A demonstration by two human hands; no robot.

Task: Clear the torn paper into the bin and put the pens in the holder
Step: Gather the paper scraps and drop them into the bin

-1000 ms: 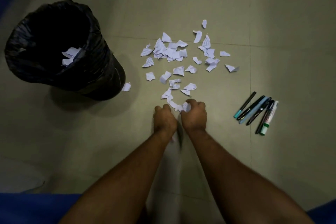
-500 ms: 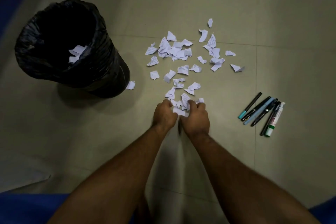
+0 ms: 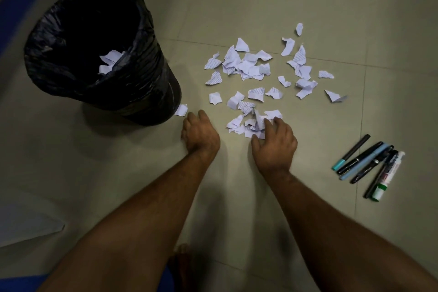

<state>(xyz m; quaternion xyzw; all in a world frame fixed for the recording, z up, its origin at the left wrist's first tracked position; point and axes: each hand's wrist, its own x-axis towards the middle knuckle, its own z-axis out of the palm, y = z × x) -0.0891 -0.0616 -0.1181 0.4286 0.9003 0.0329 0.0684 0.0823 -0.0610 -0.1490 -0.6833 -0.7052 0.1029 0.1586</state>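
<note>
Torn white paper scraps (image 3: 248, 66) lie scattered on the tiled floor. A black-bag-lined bin (image 3: 147, 31) stands at the left with a few scraps (image 3: 110, 59) inside. One scrap (image 3: 181, 110) lies at the bin's base. My left hand (image 3: 200, 134) is knuckles-up with curled fingertips just right of that scrap, and no paper shows in it. My right hand (image 3: 275, 142) has its fingers spread over a small heap of scraps (image 3: 248, 124). Several pens and a marker (image 3: 369, 166) lie bunched at the right. No holder is in view.
A white sheet (image 3: 28, 227) lies on the floor at the lower left. A blue strip (image 3: 21, 0) runs along the upper left edge. My foot (image 3: 182, 258) shows between my forearms. Bare tiles stretch beyond the scraps.
My hands were together on the nearest scraps; now they have parted. The left hand moved left toward the scrap by the bin. The right hand stayed on the heap with fingers spread.
</note>
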